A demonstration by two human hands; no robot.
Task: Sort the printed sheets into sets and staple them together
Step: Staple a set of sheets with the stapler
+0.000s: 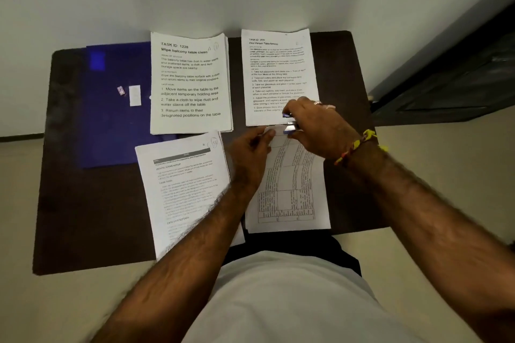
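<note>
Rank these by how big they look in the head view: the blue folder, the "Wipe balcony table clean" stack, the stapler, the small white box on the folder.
1. Blue folder, partly covered by paper
2. "Wipe balcony table clean" stack
3. Small white box
4. Stapler, mostly hidden in the right hand, so its rank against the box is unsure

Both bare forearms rise from the lower edge of the frame and converge just right of centre. The left hand (252, 145) lies knuckles up, its fingers bent and the thumb pointing right toward the other hand. The right hand (315, 127) arches over from the right, fingers curled downward in a grip (a yellow and orange thread band circles its wrist).
</note>
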